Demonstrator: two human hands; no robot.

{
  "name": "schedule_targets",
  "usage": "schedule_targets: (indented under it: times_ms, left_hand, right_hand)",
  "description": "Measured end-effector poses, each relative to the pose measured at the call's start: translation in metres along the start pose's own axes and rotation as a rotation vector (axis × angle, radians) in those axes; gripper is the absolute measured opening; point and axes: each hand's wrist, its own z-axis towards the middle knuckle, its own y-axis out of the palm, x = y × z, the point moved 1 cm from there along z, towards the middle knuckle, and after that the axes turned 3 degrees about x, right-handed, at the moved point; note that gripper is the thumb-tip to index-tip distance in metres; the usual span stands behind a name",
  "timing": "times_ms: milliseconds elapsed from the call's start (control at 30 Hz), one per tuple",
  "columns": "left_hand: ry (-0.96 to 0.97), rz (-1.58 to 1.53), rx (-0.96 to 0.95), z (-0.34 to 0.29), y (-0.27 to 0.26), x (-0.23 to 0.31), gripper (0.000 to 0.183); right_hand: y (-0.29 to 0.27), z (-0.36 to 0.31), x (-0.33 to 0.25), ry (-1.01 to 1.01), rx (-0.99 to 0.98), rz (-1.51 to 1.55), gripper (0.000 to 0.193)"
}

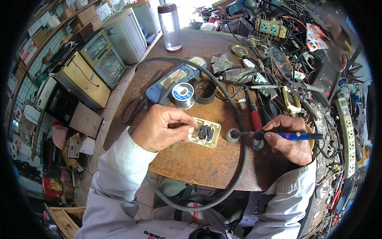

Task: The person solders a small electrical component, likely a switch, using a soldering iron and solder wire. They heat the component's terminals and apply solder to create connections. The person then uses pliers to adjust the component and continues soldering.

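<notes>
My left hand point(163, 126) is closed in a pinch at the left edge of a cream rectangular plate point(215, 140). A round black part point(205, 131) with small metal pieces sits in the plate. What the fingertips grip is hidden. In my right hand point(292, 137) is a soldering iron point(298, 136) with a blue handle, held level between thumb and fingers. Its tip points left into a small round pot point(230, 137) beside the plate. A thick black cable point(243, 159) loops around the plate and hangs over the table's near edge.
Behind the plate stand a solder spool point(183, 95), a dark round tin point(205, 91) and a blue case point(159, 89). A red-handled tool point(256, 118) lies near my right hand. A clear bottle point(171, 30) stands at the back. Tangled wires and a power strip point(345, 135) crowd the right.
</notes>
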Motion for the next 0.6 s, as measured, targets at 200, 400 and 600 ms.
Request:
schedule_targets:
  times_ms: [200,400,600]
  left_hand:
    - [-0.009,-0.050,0.004,0.002,-0.001,0.000,0.014]
    - [0.018,-0.057,0.008,0.002,0.003,-0.007,0.014]
    - [-0.029,-0.095,0.019,0.004,0.010,-0.009,0.012]
  right_hand:
    - [0.000,0.000,0.000,0.001,0.000,0.002,0.021]
    - [0.000,0.000,0.000,-0.018,0.007,-0.002,0.021]
    - [0.000,0.000,0.002,-0.014,0.012,-0.020,0.020]
